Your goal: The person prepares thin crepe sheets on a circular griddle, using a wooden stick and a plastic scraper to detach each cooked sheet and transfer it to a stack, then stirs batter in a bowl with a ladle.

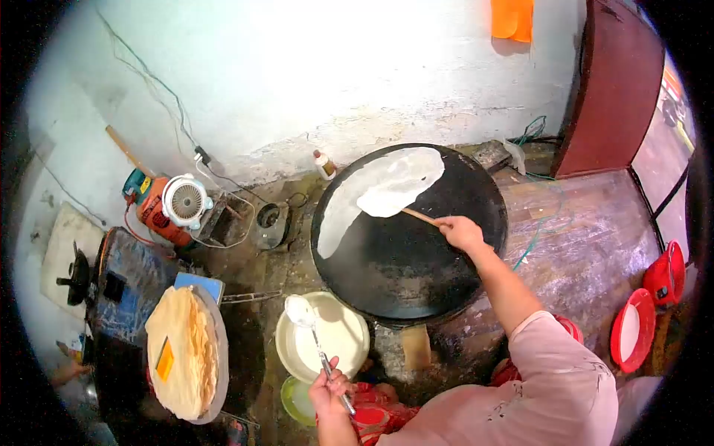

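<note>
My right hand (462, 234) is closed round the wooden handle of a batter spreader (421, 216), over a large round black griddle (405, 271). The spreader's head cannot be made out against the white batter (394, 171), which lies in a curved band across the griddle's far and left side. My left hand (329, 388) grips a metal ladle (324, 361). The ladle's batter-coated bowl is above a white tub (282, 346) of pale batter, in front of the griddle.
Left of the tub stands a tall stack of thin pancakes (178, 312) with an orange card (164, 360) on top. A green bowl (294, 401), an orange cylinder (158, 212) with a blower (186, 201), a bottle (324, 165) and red basins (631, 331) stand around. Another person's hand (71, 372) shows far left.
</note>
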{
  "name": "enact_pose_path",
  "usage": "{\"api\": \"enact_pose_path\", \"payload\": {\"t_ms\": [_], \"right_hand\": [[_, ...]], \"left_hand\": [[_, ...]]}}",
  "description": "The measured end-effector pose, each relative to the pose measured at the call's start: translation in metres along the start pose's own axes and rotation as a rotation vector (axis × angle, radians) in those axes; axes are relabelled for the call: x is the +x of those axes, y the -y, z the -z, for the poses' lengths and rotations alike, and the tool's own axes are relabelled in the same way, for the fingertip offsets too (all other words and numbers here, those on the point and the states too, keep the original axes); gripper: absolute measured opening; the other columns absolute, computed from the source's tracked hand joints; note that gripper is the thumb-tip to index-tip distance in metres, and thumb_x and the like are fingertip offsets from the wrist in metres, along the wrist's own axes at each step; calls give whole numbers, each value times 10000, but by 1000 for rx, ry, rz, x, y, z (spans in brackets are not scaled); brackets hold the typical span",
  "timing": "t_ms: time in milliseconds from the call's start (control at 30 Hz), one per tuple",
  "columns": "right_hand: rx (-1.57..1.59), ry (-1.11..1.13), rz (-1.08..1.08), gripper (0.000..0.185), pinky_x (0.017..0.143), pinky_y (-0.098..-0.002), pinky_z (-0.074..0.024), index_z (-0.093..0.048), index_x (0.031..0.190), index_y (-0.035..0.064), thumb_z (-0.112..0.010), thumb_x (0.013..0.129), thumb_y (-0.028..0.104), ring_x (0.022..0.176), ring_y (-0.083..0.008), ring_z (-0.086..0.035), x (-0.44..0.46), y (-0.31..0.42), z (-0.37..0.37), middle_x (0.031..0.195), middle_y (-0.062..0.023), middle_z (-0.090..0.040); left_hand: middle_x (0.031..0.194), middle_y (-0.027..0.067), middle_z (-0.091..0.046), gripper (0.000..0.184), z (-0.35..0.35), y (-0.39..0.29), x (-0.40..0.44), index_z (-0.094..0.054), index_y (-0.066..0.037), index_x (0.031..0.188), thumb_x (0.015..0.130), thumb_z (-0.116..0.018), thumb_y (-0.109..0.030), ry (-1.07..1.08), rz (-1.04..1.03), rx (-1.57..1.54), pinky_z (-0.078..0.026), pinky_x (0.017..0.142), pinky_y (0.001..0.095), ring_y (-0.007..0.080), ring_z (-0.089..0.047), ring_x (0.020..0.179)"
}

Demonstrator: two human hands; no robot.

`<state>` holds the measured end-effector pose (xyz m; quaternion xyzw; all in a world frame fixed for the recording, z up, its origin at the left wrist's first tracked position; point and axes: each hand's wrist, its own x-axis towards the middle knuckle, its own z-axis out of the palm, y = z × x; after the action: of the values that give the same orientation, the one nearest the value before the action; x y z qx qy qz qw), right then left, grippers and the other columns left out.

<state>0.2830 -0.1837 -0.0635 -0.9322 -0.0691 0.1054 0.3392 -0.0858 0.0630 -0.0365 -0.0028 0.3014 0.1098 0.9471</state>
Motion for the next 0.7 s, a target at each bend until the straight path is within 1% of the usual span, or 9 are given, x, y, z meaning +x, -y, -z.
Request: {"api": "enact_pose_path", "payload": {"t_ms": [67, 133, 267, 300, 400, 467, 600, 633, 700], "right_hand": [[36, -46, -72, 278, 802, -378, -472, -617, 1090, 259, -516, 837, 312, 930, -270, -595, 4, 4, -10, 1018, -73, -629], [-6, -20, 64, 285, 790, -376, -476, -612, 1098, 247, -521, 837, 314, 910, -277, -599, -2, 6, -34, 1004, -77, -632], [-90, 91, 163, 271, 776, -378, -480, -612, 1091, 284, -519, 838, 311, 874, -291, -602, -28, 3, -2, 971, -89, -639], [-73, 46, 41, 258, 760, -386, -484, -620, 1074, 299, -526, 834, 309, 870, -285, -606, -44, 6, 14, 958, -92, -641], [46, -245, -146, 256, 762, -389, -481, -630, 1067, 222, -515, 846, 282, 877, -283, -606, -43, -35, -5, 969, -110, -634], [170, -123, 38, 267, 794, -379, -473, -622, 1083, 198, -496, 855, 258, 907, -289, -599, -35, -41, -42, 992, -119, -628], [39, 106, 130, 276, 814, -364, -468, -616, 1095, 226, -500, 851, 284, 927, -285, -595, -55, 24, -39, 1037, -85, -622], [27, 75, 77, 271, 812, -356, -465, -618, 1092, 225, -510, 849, 279, 921, -288, -594, -54, 31, -33, 1017, -102, -624], [41, -22, -40, 267, 805, -361, -466, -619, 1090, 233, -525, 843, 274, 922, -287, -592, -48, 37, -39, 1002, -110, -625]], "left_hand": [[678, 88, -505, 360, 2, 3, -2, -498, 68, 1113, 917, -396, -217, -13, -25, 43, -328, 399, 237, 144, -402, 515], [676, 92, -501, 357, -3, 4, -5, -498, 69, 1110, 917, -394, -213, -52, -34, 50, -329, 391, 243, 144, -396, 512], [648, 56, -430, 369, 1, 1, -10, -446, 114, 1130, 925, -365, -182, -31, -63, 45, -308, 411, 239, 117, -360, 500], [649, 58, -432, 368, 2, 0, -10, -448, 113, 1128, 923, -371, -183, -29, -77, 68, -308, 411, 240, 118, -361, 500], [652, 66, -443, 363, 8, -2, -13, -448, 115, 1126, 920, -377, -175, -14, -84, 47, -307, 406, 234, 121, -365, 493], [651, 68, -443, 362, -2, 1, -15, -446, 118, 1129, 916, -377, -166, -77, -138, 121, -308, 396, 231, 125, -371, 493], [653, 74, -448, 359, 1, -4, -14, -450, 119, 1128, 910, -375, -157, -45, -80, 59, -308, 383, 232, 125, -373, 494], [659, 72, -482, 365, 4, -8, -15, -491, 64, 1117, 925, -376, -224, -64, -40, 79, -325, 400, 251, 132, -387, 493], [665, 71, -479, 365, 6, -9, -16, -488, 64, 1122, 924, -377, -223, -59, -51, 74, -327, 404, 252, 134, -391, 495]]}}
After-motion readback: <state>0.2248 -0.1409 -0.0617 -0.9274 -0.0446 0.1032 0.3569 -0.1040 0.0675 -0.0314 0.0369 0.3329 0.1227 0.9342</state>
